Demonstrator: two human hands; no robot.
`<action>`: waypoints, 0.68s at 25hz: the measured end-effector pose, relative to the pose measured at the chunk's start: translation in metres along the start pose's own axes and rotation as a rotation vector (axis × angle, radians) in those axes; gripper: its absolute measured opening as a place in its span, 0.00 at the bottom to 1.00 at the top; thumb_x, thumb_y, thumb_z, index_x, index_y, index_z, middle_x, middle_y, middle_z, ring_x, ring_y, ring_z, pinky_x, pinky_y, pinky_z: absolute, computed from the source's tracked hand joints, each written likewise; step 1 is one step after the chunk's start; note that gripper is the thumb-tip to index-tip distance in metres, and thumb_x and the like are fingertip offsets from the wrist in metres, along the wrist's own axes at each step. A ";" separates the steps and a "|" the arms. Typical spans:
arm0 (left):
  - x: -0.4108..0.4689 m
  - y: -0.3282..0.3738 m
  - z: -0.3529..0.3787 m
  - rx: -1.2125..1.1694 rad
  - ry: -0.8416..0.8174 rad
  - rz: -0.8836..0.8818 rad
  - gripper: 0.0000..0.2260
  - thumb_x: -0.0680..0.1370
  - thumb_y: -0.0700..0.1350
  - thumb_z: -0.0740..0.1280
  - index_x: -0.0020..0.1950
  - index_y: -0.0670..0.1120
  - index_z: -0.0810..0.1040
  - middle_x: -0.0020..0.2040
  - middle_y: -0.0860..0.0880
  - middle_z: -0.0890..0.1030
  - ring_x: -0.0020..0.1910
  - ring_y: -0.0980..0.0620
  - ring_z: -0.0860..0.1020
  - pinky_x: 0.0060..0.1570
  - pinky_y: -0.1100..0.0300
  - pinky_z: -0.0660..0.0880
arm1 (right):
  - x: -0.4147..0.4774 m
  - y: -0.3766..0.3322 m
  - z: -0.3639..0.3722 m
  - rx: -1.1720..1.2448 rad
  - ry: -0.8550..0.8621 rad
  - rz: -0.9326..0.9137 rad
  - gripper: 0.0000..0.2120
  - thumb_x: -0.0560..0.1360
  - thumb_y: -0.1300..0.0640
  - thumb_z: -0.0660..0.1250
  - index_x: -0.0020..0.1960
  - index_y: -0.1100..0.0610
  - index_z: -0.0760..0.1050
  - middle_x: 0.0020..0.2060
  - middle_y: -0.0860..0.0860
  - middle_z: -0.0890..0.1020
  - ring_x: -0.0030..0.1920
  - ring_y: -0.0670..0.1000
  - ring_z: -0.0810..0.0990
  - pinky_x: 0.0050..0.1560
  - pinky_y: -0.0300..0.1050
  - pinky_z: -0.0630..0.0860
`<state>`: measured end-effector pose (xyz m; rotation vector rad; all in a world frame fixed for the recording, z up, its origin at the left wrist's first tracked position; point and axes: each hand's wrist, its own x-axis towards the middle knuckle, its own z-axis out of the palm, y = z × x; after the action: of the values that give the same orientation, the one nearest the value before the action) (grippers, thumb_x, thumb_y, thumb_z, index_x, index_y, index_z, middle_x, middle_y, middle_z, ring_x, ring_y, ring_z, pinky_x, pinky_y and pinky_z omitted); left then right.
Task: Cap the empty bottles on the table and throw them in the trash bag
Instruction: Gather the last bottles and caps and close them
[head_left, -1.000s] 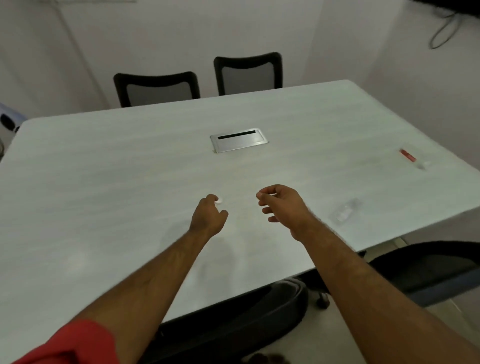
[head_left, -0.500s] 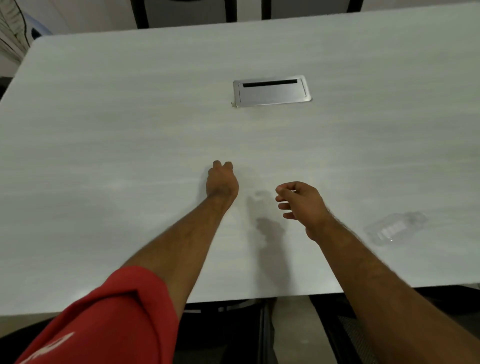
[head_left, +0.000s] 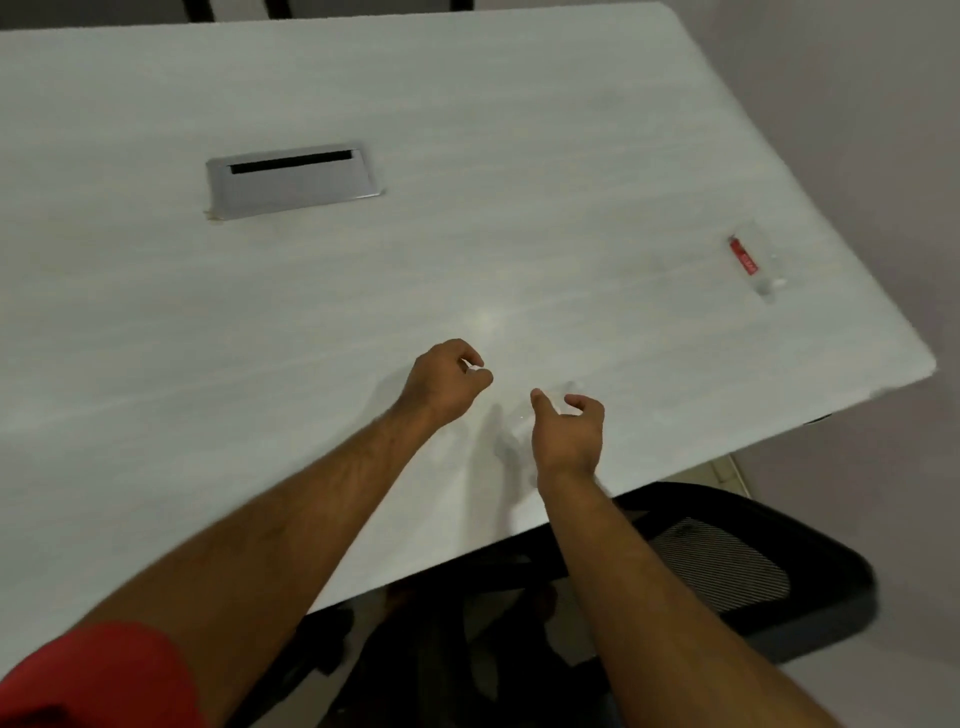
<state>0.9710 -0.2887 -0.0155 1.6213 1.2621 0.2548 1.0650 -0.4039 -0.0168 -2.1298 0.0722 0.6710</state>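
Two hands over pale table (head_left: 260, 338): left hand (head_left: 441, 384) pinching small white cap (head_left: 474, 369) btwn thumb & fingertips; right hand (head_left: 566, 434) fingers curled apart round blurry clear bottle (head_left: 519, 431); 2nd, red-labelled bottle (head_left: 753, 262) lying well apart, nr right edge

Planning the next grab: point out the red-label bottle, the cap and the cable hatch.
Red-label bottle (head_left: 754, 262): head view, on its clear body beside the label.
Cap (head_left: 474, 369): head view, white bit showing between left-hand fingers.
Cable hatch (head_left: 293, 181): head view, lid centre.
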 end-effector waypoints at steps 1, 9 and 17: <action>0.005 0.006 0.010 -0.007 -0.021 -0.017 0.07 0.72 0.47 0.71 0.49 0.47 0.80 0.41 0.50 0.79 0.39 0.51 0.78 0.36 0.62 0.73 | 0.011 0.002 -0.004 -0.024 0.025 0.045 0.30 0.69 0.42 0.75 0.65 0.53 0.69 0.60 0.57 0.78 0.58 0.61 0.80 0.58 0.56 0.78; 0.009 0.040 0.066 -0.112 0.151 -0.197 0.03 0.73 0.43 0.72 0.43 0.45 0.81 0.48 0.43 0.85 0.46 0.45 0.82 0.49 0.50 0.80 | 0.071 0.006 -0.024 -0.249 -0.297 0.004 0.34 0.65 0.43 0.73 0.66 0.54 0.67 0.61 0.56 0.76 0.56 0.60 0.80 0.57 0.54 0.79; -0.049 0.111 0.076 -0.451 0.178 -0.085 0.02 0.74 0.37 0.72 0.46 0.40 0.81 0.42 0.47 0.83 0.41 0.51 0.81 0.42 0.59 0.79 | 0.059 -0.024 -0.103 0.121 -0.650 -0.353 0.19 0.71 0.53 0.69 0.62 0.49 0.78 0.52 0.48 0.83 0.49 0.45 0.82 0.48 0.38 0.77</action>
<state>1.0681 -0.3643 0.0573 1.1752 1.2914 0.5960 1.1669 -0.4573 0.0202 -1.6605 -0.5857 1.0721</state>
